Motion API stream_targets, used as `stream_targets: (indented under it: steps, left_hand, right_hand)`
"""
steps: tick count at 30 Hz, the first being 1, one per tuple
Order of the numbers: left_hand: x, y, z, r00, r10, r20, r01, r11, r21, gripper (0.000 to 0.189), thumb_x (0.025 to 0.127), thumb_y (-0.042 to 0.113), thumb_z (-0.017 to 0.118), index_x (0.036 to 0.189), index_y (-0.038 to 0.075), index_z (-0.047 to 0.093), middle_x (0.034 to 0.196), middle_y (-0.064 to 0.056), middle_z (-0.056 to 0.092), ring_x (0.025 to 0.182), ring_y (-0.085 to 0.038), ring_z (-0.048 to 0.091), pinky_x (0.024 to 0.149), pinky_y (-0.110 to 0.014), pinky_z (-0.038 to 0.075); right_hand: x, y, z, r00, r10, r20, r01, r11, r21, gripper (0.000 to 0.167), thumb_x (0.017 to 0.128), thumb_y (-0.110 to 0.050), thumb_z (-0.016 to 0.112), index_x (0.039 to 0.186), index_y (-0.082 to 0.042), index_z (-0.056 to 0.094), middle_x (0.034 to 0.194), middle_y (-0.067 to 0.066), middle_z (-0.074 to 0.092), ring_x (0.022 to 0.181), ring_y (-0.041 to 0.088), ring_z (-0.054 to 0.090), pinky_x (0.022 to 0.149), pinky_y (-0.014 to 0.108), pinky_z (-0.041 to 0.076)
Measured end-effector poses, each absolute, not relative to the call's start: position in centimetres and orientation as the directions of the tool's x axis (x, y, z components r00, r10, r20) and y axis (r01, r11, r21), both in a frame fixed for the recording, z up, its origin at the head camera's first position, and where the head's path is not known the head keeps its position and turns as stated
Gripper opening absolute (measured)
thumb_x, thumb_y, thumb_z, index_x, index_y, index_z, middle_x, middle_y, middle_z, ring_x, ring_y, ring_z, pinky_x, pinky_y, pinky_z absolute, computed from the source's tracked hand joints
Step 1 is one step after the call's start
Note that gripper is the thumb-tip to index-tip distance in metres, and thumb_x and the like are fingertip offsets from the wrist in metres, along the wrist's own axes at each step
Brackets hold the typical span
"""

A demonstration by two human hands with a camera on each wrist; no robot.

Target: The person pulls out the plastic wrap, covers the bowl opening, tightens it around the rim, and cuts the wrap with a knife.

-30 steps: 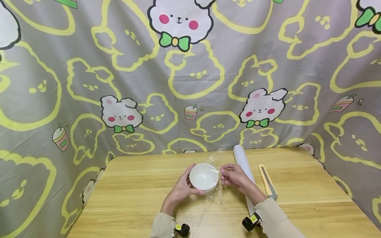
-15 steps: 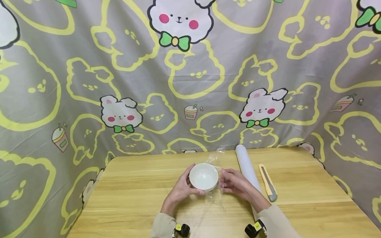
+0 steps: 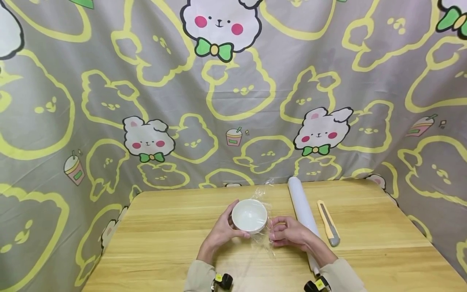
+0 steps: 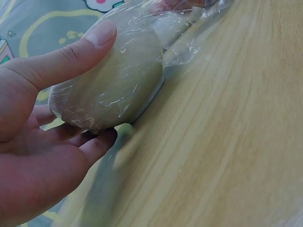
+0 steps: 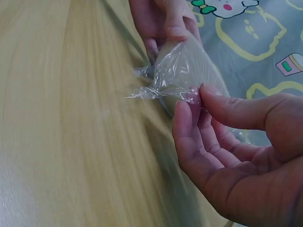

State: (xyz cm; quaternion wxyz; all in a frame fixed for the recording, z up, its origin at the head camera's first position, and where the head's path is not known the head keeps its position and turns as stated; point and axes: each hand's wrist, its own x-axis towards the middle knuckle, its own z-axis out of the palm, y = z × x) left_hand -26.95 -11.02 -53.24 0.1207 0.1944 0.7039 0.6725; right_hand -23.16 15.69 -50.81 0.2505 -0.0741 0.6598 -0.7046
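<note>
A white bowl [image 3: 249,216] is held by my left hand [image 3: 220,231], with the thumb on its near side and the fingers round its left side. Clear plastic wrap [image 4: 137,42] stretches over the bowl in the left wrist view, with loose crumpled edges on its right side. My right hand [image 3: 290,232] is just right of the bowl. In the right wrist view, that hand's thumb and fingers pinch the gathered edge of the film [image 5: 187,94]. The bowl's underside is hidden in the head view.
A long white roll [image 3: 303,205] lies on the wooden table [image 3: 164,227], partly beneath the right forearm. Right of it is a yellow and grey box cutter [image 3: 328,223]. A patterned cloth [image 3: 233,101] hangs behind the table and along its sides.
My right hand has moved down the bowl's right side, nearer to the body, along the film's edge. The white roll has shifted slightly right. The left hand and bowl have stayed nearly still.
</note>
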Motion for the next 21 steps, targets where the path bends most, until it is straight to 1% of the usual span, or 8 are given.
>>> stream_targets:
  steps: [4,8,10,11,13,15,17,21]
  left_hand:
    - [-27.0,-11.0,-53.2,-0.890,0.445,0.097,0.113,0.009,0.994,0.118,0.068,-0.014,0.088,0.161,-0.003,0.017,0.157,-0.028,0.035,0.140,-0.046,0.042,0.114,-0.042,0.043]
    - [-26.8,-11.0,-53.2,-0.887,0.452,0.096,0.108,0.002,0.994,0.117,0.068,-0.013,0.088,0.161,-0.002,0.017,0.157,-0.029,0.034,0.140,-0.046,0.042,0.114,-0.043,0.043]
    - [-26.8,-10.9,-53.3,-0.886,0.454,0.093,0.105,-0.001,0.995,0.118,0.068,-0.013,0.088,0.162,-0.002,0.017,0.157,-0.029,0.034,0.140,-0.047,0.041,0.114,-0.043,0.043]
    - [-26.8,-10.9,-53.4,-0.885,0.456,0.092,0.102,-0.003,0.995,0.118,0.068,-0.013,0.088,0.162,-0.002,0.017,0.157,-0.029,0.033,0.140,-0.047,0.041,0.114,-0.043,0.043]
    - [-26.8,-10.7,-53.5,-0.883,0.460,0.093,0.105,0.001,0.995,0.118,0.068,-0.013,0.088,0.162,-0.001,0.017,0.158,-0.029,0.033,0.141,-0.046,0.041,0.114,-0.043,0.042]
    - [-26.8,-10.6,-53.5,-0.882,0.462,0.090,0.102,0.002,0.995,0.119,0.067,-0.013,0.088,0.162,-0.001,0.017,0.158,-0.029,0.032,0.142,-0.046,0.040,0.115,-0.043,0.041]
    - [-26.8,-10.7,-53.5,-0.882,0.463,0.089,0.105,0.008,0.994,0.120,0.067,-0.013,0.088,0.162,-0.001,0.016,0.159,-0.029,0.032,0.142,-0.046,0.040,0.115,-0.044,0.041]
    - [-26.9,-10.9,-53.3,-0.888,0.451,0.093,0.110,0.012,0.994,0.120,0.066,-0.014,0.088,0.162,-0.001,0.016,0.158,-0.029,0.032,0.141,-0.047,0.040,0.116,-0.046,0.040]
  right_hand:
    - [-23.3,15.2,-51.0,-0.882,-0.420,-0.216,0.206,0.069,-0.976,0.020,0.091,0.008,0.070,0.105,0.011,0.056,0.081,0.007,0.066,0.076,0.017,0.068,0.069,0.031,0.063]
    - [-23.6,14.9,-51.0,-0.883,-0.417,-0.215,0.183,0.114,-0.976,0.016,0.090,0.005,0.072,0.098,0.008,0.058,0.079,0.006,0.067,0.073,0.016,0.067,0.066,0.028,0.062]
    - [-23.7,15.4,-50.9,-0.857,-0.457,-0.238,0.216,0.101,-0.971,0.021,0.091,0.002,0.073,0.104,0.010,0.058,0.083,0.007,0.068,0.077,0.017,0.067,0.070,0.030,0.062]
    - [-23.7,15.8,-50.8,-0.840,-0.480,-0.252,0.238,0.092,-0.967,0.027,0.091,0.001,0.073,0.110,0.011,0.057,0.087,0.008,0.069,0.080,0.018,0.069,0.074,0.032,0.063]
    - [-23.7,16.7,-50.5,-0.810,-0.514,-0.284,0.282,0.083,-0.956,0.044,0.092,-0.003,0.075,0.125,0.014,0.052,0.097,0.011,0.070,0.088,0.021,0.070,0.081,0.037,0.063]
    - [-23.7,17.5,-50.2,-0.798,-0.520,-0.303,0.305,0.084,-0.949,0.060,0.095,-0.011,0.073,0.139,0.016,0.041,0.109,0.016,0.068,0.097,0.026,0.070,0.088,0.041,0.061]
    - [-23.8,17.8,-50.0,-0.818,-0.490,-0.303,0.308,0.073,-0.949,0.068,0.100,-0.019,0.068,0.146,0.016,0.032,0.116,0.020,0.066,0.102,0.029,0.069,0.092,0.043,0.060]
    - [-24.3,16.9,-49.9,-0.878,-0.394,-0.271,0.291,0.011,-0.957,0.061,0.108,-0.028,0.054,0.144,0.013,0.029,0.114,0.021,0.063,0.099,0.028,0.068,0.091,0.044,0.060]
